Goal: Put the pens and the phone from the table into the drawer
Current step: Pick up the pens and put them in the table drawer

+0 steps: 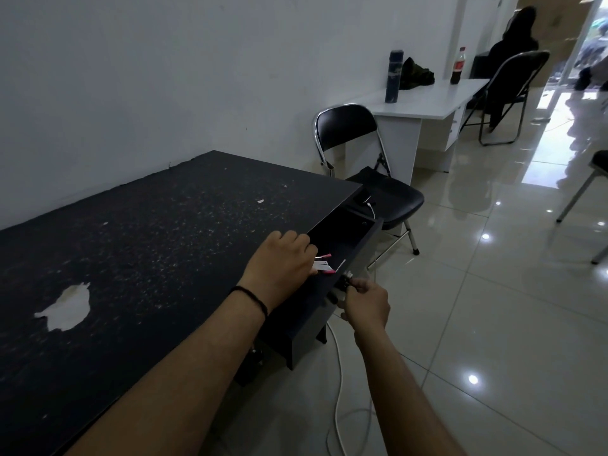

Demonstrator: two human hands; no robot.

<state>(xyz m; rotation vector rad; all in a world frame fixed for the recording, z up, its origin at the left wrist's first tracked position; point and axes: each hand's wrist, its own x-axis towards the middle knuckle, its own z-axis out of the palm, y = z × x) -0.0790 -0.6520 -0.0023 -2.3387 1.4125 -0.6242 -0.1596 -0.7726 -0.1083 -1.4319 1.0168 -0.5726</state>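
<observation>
L hand point(283, 258) w/ pens point(324, 265) over open drawer point(342, 238) | R hand point(367, 301) on knob point(348, 276)

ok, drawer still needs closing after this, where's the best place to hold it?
By the knob on the drawer front, pinched from the aisle side, as the right hand does now. The front panel is flat, and the left hand, holding the pens, occupies the open top.

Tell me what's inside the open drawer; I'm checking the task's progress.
In the drawer, red-capped pens show beneath the left hand, which covers part of the inside. No phone is visible inside.
</observation>
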